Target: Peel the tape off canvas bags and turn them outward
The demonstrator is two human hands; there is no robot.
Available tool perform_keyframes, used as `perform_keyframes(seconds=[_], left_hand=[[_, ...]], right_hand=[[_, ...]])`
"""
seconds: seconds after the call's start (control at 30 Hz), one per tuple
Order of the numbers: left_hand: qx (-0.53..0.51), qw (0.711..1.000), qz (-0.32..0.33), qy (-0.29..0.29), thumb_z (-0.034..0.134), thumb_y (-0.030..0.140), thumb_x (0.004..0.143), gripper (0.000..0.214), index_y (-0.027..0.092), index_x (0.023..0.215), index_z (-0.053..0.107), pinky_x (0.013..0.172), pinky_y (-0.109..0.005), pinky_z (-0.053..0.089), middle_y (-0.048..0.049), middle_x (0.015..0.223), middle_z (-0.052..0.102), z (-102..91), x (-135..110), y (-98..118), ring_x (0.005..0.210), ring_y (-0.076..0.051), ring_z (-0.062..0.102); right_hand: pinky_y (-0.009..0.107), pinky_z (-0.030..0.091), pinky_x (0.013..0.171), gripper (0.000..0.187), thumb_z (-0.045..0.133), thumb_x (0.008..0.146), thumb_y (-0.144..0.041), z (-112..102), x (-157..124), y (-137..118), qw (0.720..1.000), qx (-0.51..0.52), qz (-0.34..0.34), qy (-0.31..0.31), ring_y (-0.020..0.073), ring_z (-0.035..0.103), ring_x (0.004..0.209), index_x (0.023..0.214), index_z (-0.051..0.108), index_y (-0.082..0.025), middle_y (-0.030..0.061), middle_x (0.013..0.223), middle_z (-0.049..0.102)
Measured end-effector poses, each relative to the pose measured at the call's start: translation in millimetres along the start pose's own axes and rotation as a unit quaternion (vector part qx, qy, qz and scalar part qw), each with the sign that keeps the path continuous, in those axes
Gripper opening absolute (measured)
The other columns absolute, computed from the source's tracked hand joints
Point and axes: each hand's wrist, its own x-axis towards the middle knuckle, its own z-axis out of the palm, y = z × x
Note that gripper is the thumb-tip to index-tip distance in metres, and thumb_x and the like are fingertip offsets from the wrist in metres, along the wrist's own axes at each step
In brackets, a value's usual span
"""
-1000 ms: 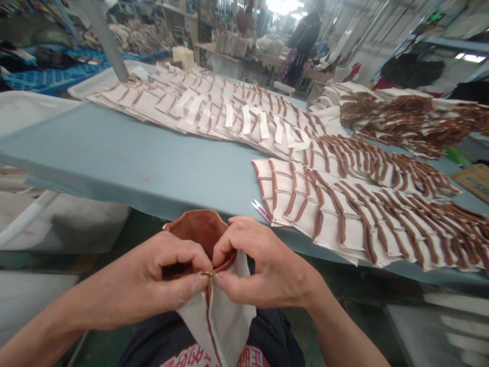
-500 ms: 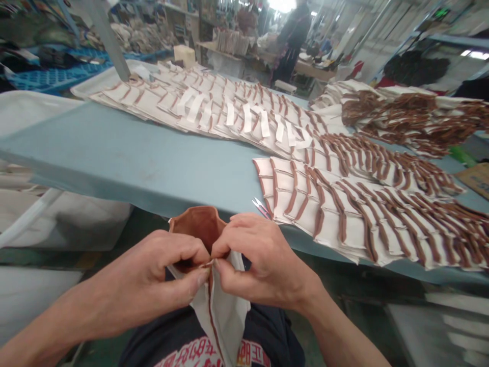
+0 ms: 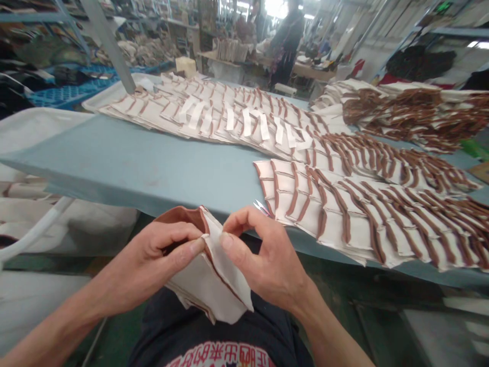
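Observation:
A white fabric piece (image 3: 208, 288) with a brown inside and brown-edged seams hangs in front of my body, just off the table's front edge. My left hand (image 3: 164, 255) pinches its upper rim between thumb and forefinger, beside a seam. At the right panel of the same piece, my right hand (image 3: 260, 250) has thumb and forefinger closed on the cloth near the edge. The fingers hide part of the opening. Close beyond the right hand, small thread snips (image 3: 262, 208) lie on the table, their handles partly covered.
On the blue-covered table (image 3: 126, 160) lie overlapping rows of white, brown-edged fabric pieces (image 3: 336, 209). White strips (image 3: 246, 122) rest on the middle row. A taller pile (image 3: 401, 112) stands at the back right. A grey post (image 3: 110, 46) rises at the left; a person (image 3: 286, 43) stands far back.
The fabric piece has turned and been raised, its lower end swinging up to the right. My right hand has moved slightly right, away from the left hand, along the cloth.

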Motion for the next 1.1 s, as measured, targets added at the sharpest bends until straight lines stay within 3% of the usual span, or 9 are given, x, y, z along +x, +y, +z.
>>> perform_keyframes(seconds=[0.13, 0.4, 0.57, 0.67, 0.77, 0.93, 1.1], left_hand=[[0.008, 0.999, 0.007, 0.039, 0.066, 0.030, 0.107, 0.028, 0.026, 0.084, 0.083, 0.058, -0.012, 0.048, 0.0090, 0.076, 0.077, 12.3, -8, -8, 0.063, -0.010, 0.065], [0.013, 0.997, -0.015, 0.076, 0.064, 0.030, 0.104, 0.030, 0.023, 0.078, 0.078, 0.062, -0.015, 0.050, 0.0070, 0.072, 0.076, 30.5, -17, -10, 0.063, -0.011, 0.068], [0.016, 0.984, -0.050, 0.170, 0.055, 0.031, 0.102, 0.039, 0.023, 0.064, 0.063, 0.051, -0.021, 0.044, 0.0053, 0.059, 0.062, 42.7, -19, -3, 0.053, -0.013, 0.054], [-0.025, 0.977, -0.051, 0.206, 0.055, 0.032, 0.100, 0.038, 0.025, 0.063, 0.051, 0.046, -0.023, 0.038, 0.0062, 0.058, 0.051, 50.7, -21, -3, 0.050, -0.012, 0.044], [-0.101, 0.975, -0.073, 0.186, 0.054, 0.037, 0.106, 0.040, 0.025, 0.068, 0.047, 0.048, -0.023, 0.038, 0.0062, 0.061, 0.046, 57.5, -28, -13, 0.051, -0.012, 0.039], [-0.136, 0.975, -0.112, 0.133, 0.049, 0.054, 0.115, 0.050, 0.023, 0.076, 0.052, 0.052, -0.024, 0.042, 0.0012, 0.072, 0.058, 60.7, -40, -33, 0.058, -0.014, 0.046], [-0.086, 0.984, -0.137, 0.074, 0.048, 0.053, 0.117, 0.047, 0.021, 0.092, 0.072, 0.074, -0.027, 0.055, -0.0049, 0.092, 0.076, 49.6, -46, -33, 0.082, -0.021, 0.067]], right_hand=[[0.037, 0.051, 0.083, 0.024, 0.069, 0.091, -0.047, 16, -13, 6, 0.995, 0.008, 0.092, -0.030, 0.0221, 0.069, 0.085, 0.089, 0.066, -0.023, 0.0020, 0.088, 0.074], [0.033, 0.048, 0.073, 0.015, 0.064, 0.086, -0.040, 38, -18, 10, 0.983, 0.056, 0.172, -0.045, 0.0208, 0.068, 0.076, 0.085, 0.060, -0.025, 0.0007, 0.082, 0.071], [0.032, 0.038, 0.068, 0.016, 0.066, 0.089, -0.037, 50, -20, 9, 0.987, 0.004, 0.159, -0.020, 0.0173, 0.057, 0.067, 0.083, 0.056, -0.025, -0.0021, 0.074, 0.062], [0.029, 0.038, 0.063, 0.025, 0.068, 0.091, -0.045, 53, -22, 10, 0.974, 0.117, 0.183, -0.057, 0.0152, 0.049, 0.063, 0.083, 0.054, -0.026, -0.0041, 0.071, 0.056], [0.027, 0.041, 0.061, 0.036, 0.072, 0.092, -0.054, 50, -24, 11, 0.952, 0.217, 0.194, -0.098, 0.0146, 0.049, 0.065, 0.083, 0.053, -0.026, -0.0042, 0.072, 0.056], [0.028, 0.041, 0.064, 0.025, 0.070, 0.096, -0.041, 43, -29, 12, 0.974, 0.091, 0.192, -0.072, 0.0152, 0.056, 0.066, 0.083, 0.055, -0.025, -0.0038, 0.073, 0.062], [0.029, 0.044, 0.066, 0.027, 0.071, 0.096, -0.043, 36, -28, 21, 0.966, 0.120, 0.200, -0.109, 0.0164, 0.056, 0.071, 0.085, 0.055, -0.025, -0.0025, 0.079, 0.062]])
